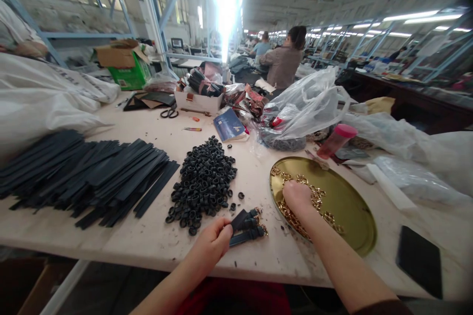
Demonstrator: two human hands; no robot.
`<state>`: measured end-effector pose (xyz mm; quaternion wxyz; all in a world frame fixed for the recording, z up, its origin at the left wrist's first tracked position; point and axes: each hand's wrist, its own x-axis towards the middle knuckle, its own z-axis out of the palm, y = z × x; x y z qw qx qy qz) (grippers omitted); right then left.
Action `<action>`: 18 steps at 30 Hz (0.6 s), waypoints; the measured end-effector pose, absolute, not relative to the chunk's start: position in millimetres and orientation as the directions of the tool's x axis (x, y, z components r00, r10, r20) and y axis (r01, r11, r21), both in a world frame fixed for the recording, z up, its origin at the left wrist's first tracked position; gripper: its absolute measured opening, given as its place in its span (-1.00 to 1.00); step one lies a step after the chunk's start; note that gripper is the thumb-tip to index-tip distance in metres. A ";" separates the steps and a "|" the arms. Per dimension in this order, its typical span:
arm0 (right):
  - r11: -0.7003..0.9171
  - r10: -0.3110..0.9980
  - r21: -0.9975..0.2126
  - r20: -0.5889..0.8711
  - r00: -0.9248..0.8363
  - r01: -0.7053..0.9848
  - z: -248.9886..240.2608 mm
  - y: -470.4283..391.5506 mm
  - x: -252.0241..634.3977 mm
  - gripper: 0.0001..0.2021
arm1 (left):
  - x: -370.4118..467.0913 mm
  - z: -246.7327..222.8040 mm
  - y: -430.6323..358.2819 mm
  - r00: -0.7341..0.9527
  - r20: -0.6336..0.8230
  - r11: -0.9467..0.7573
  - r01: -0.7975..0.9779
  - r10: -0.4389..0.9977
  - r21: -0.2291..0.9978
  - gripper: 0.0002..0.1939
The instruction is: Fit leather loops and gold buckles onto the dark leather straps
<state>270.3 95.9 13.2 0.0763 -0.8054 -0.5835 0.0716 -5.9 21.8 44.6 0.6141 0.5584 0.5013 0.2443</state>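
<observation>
My left hand (215, 237) pinches a black strap (239, 218) by its end, just above the table. Beneath and beside that strap lie finished-looking black straps (247, 237) with gold buckles at their ends. Over on the round gold tray (351, 209), my right hand (297, 197) reaches down among gold buckles (318, 198). Its fingers are curled, and whatever is between them is hidden. Left of the tray is a heap of small black loops (205, 177), a few lying loose. Long flat black strips (118, 177) are piled at the left.
Scissors (169, 113), a blue booklet (230, 125) and a white box (198, 102) lie farther back. A clear plastic bag (306, 103) and a pink-lidded jar (337, 141) stand behind the tray. At right lies a dark flat rectangle (420, 260). A person (285, 61) works beyond the table.
</observation>
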 end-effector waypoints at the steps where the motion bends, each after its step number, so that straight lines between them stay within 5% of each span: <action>1: -0.290 0.956 -0.223 -0.027 0.292 0.931 13.8 96.3 270.1 -0.83 | -6.7 44.0 21.8 0.382 -0.336 0.243 0.272 0.861 0.931 -0.81; 7: -0.069 0.996 -0.519 -0.089 0.026 0.852 33.1 69.0 232.8 -0.88 | -12.1 49.7 30.0 0.354 -0.250 0.128 0.334 0.901 0.934 -0.81; 9: -0.044 0.978 -0.745 -0.169 -0.125 0.666 43.2 54.7 212.4 -0.89 | -7.9 56.1 36.4 0.344 -0.204 0.086 0.328 0.917 0.941 -0.80; 11: -0.143 0.923 -0.945 -0.235 -0.305 0.296 52.2 41.9 194.5 -0.90 | -2.8 62.5 42.9 0.365 -0.169 0.043 0.330 0.916 0.943 -0.77; 13: -0.282 0.862 -0.959 -0.245 -0.444 -0.018 57.3 32.6 181.8 -0.89 | 0.3 66.9 47.6 0.413 -0.150 0.000 0.340 0.898 0.940 -0.74; 18: -0.479 0.799 -0.826 -0.270 -0.537 -0.297 50.7 23.4 167.7 -0.84 | -2.6 66.7 47.6 0.476 -0.157 -0.032 0.365 0.865 0.931 -0.74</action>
